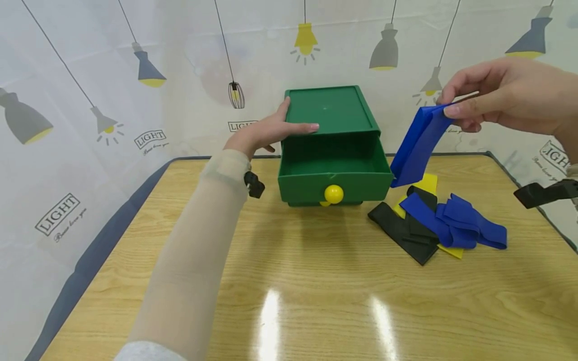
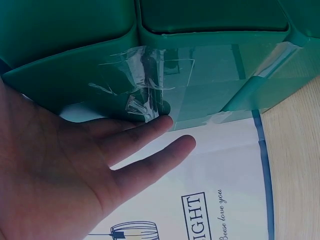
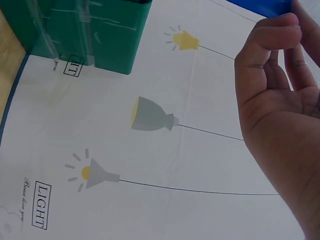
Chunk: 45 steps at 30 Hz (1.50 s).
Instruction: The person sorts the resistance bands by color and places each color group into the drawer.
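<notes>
A green drawer box (image 1: 329,108) stands at the back of the table, its upper drawer (image 1: 298,188) pulled out with a yellow knob (image 1: 333,194) on the front. My left hand (image 1: 275,129) rests on the left edge of the box top, thumb across the lid. In the left wrist view its straight fingers (image 2: 155,162) lie along the taped side. Right of the box, my right hand (image 1: 501,98) pinches a folded blue band (image 1: 420,143) by its upper end, between thumb and fingers. The band hangs tilted beside the drawer's right corner, and only a piece of it shows in the right wrist view.
On the table to the right lies a loose pile of flat bands: blue (image 1: 469,220), black (image 1: 402,233) and yellow (image 1: 451,250). A white cloth printed with lamps (image 1: 189,65) hangs behind and beside the table (image 1: 316,301).
</notes>
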### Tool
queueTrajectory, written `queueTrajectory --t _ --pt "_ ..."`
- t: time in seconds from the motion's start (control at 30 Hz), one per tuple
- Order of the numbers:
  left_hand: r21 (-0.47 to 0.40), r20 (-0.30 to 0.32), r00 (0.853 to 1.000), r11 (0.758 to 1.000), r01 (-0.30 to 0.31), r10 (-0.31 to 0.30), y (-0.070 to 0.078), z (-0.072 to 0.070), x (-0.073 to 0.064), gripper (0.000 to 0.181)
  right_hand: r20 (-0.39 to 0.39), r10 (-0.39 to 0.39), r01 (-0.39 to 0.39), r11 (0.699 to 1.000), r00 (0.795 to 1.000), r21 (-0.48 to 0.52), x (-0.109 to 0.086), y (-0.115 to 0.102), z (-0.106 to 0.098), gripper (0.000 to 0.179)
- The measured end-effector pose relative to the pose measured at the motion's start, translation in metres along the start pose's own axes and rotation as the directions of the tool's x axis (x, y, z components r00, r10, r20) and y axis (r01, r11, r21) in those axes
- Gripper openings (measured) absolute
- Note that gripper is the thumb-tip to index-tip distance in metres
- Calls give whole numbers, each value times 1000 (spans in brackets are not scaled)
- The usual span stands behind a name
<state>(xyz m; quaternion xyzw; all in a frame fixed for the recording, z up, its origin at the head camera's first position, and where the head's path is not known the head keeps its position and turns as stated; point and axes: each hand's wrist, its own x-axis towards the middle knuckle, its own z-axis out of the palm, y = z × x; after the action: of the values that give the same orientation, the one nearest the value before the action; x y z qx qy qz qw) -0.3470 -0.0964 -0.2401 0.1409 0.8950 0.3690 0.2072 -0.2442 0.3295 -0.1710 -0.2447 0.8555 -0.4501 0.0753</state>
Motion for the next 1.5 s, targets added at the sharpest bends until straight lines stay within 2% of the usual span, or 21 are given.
queueTrajectory --t 0.1,0.37,0.67,1.07,1.3,1.5 --pt "-5 5 1000 1000 -4 4 0 0 1 124 -45 -3 2 1000 999 -9 2 -6 -2 26" --pt "3 1 1000 1000 1 -1 1 0 1 123 -59 -93 99 990 994 104 14 -24 -13 25" --pt "-29 11 1000 1000 1 -1 -2 -2 5 123 -51 -128 131 989 991 64 29 -41 -8 22" --pt "-27 8 1000 1000 3 -3 -3 -3 6 123 24 -102 101 994 994 30 50 -57 24 19" --pt "-31 2 1000 999 9 -8 -2 -2 6 123 81 -19 17 1000 997 20 62 -63 45 20" --pt "-26 -3 1000 1000 17 -17 -1 0 5 123 112 68 -71 997 991 24 72 -60 63 19"
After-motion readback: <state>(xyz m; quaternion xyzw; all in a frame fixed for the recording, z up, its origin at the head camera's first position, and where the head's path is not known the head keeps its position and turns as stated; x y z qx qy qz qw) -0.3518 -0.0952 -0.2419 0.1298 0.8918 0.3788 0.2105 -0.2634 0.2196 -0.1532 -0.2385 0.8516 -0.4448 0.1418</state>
